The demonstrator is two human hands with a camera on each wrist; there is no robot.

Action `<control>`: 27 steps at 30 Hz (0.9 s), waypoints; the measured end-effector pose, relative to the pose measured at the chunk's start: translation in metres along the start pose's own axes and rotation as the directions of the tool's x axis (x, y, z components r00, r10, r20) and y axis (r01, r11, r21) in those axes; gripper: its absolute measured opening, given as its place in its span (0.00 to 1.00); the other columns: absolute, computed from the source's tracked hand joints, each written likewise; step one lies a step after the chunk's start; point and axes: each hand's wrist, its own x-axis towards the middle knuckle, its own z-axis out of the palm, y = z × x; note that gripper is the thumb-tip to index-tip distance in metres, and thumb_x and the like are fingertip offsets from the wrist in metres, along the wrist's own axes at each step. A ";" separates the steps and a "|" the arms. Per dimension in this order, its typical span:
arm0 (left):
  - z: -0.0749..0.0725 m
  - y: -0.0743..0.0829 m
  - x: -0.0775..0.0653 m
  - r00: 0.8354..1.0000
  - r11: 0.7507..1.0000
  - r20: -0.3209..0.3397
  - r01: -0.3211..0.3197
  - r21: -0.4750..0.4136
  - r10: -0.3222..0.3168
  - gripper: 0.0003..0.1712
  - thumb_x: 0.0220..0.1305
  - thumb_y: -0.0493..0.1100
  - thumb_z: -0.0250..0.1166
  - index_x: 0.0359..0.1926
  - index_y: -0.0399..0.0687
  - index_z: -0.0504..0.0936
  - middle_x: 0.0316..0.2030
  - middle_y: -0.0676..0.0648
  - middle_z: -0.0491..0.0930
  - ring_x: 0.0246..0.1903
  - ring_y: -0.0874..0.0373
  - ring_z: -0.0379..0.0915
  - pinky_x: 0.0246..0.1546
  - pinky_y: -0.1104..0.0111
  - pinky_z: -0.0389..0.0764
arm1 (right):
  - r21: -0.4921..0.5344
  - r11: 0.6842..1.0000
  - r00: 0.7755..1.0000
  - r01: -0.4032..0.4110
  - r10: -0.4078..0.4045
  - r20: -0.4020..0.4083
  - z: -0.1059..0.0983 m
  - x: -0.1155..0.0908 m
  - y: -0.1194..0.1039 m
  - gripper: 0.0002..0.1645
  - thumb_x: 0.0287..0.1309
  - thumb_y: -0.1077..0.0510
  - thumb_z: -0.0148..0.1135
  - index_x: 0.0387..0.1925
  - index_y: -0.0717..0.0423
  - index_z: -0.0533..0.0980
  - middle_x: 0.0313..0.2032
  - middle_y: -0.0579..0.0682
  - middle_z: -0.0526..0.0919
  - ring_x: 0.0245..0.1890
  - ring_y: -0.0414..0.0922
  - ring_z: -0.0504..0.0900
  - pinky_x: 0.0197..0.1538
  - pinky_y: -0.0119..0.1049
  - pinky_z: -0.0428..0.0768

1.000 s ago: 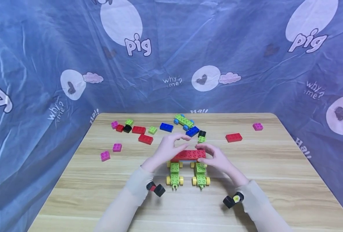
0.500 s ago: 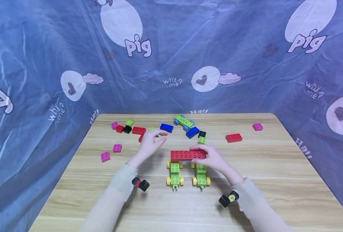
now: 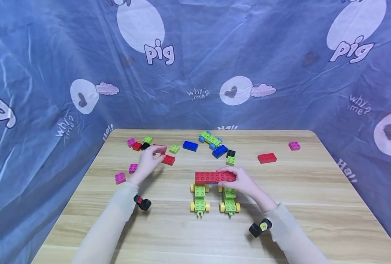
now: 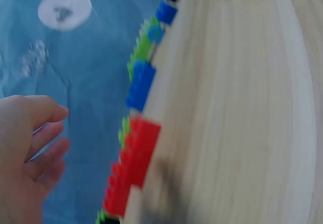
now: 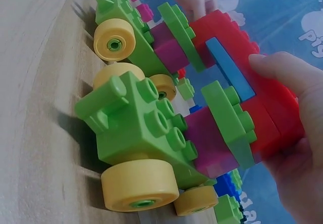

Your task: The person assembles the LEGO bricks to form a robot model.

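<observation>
Two lime toy-brick wagons (image 3: 200, 205) on the counter (image 3: 175, 238) bear a red brick span (image 3: 207, 177); my right fingers (image 3: 227, 169) grasp its right end, my left fingers (image 3: 156, 148) hover near a far-left red brick (image 3: 169, 160). Left wrist: those are loose, empty. Right wrist: magenta bricks (image 5: 209, 143) beneath the span.

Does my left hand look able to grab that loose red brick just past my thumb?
Probably yes: your left hand is open and holds nothing, it looks close to the red brick, and no other brick seems to stand between them.
</observation>
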 end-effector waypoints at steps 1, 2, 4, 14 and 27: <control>-0.003 -0.006 0.001 1.000 1.000 -0.010 0.020 0.015 -0.020 0.20 0.56 0.34 0.68 0.52 0.36 0.80 0.47 0.36 0.82 0.48 0.43 0.77 0.48 0.51 0.78 | 0.002 1.000 1.000 -0.007 0.007 0.001 0.000 0.000 -0.002 0.26 0.50 0.61 0.72 0.53 0.61 0.78 0.40 0.57 0.83 0.30 0.37 0.76 0.34 0.29 0.75; -0.006 -0.012 0.002 0.999 0.999 -0.022 0.042 0.024 -0.042 0.21 0.56 0.34 0.68 0.52 0.36 0.80 0.47 0.35 0.81 0.48 0.42 0.77 0.49 0.51 0.77 | 0.003 1.000 1.000 -0.006 0.006 0.004 0.000 -0.001 -0.006 0.25 0.51 0.62 0.71 0.53 0.62 0.78 0.39 0.57 0.83 0.30 0.36 0.76 0.34 0.29 0.75; -0.013 -0.022 0.004 0.995 0.995 -0.043 0.092 0.026 -0.090 0.23 0.55 0.34 0.69 0.53 0.34 0.79 0.47 0.34 0.81 0.48 0.41 0.77 0.49 0.51 0.77 | 0.004 1.000 1.000 -0.005 0.005 0.010 -0.001 -0.004 -0.015 0.25 0.51 0.63 0.70 0.52 0.64 0.77 0.39 0.58 0.83 0.30 0.36 0.76 0.34 0.29 0.75; -0.037 -0.062 0.016 0.986 0.985 0.055 0.153 0.074 -0.157 0.29 0.57 0.35 0.69 0.59 0.31 0.74 0.54 0.30 0.73 0.54 0.37 0.70 0.56 0.48 0.72 | 0.013 1.000 0.999 -0.022 0.021 0.029 -0.005 -0.009 -0.035 0.24 0.52 0.63 0.69 0.52 0.65 0.77 0.37 0.56 0.83 0.29 0.35 0.76 0.34 0.29 0.75; -0.037 -0.073 0.035 0.970 0.938 0.179 0.095 0.335 -0.163 0.34 0.54 0.38 0.72 0.61 0.33 0.72 0.59 0.28 0.70 0.59 0.32 0.65 0.62 0.45 0.66 | 0.044 0.999 1.000 -0.017 0.016 0.027 -0.005 -0.009 -0.032 0.24 0.51 0.64 0.69 0.52 0.64 0.77 0.37 0.57 0.83 0.27 0.35 0.75 0.32 0.29 0.75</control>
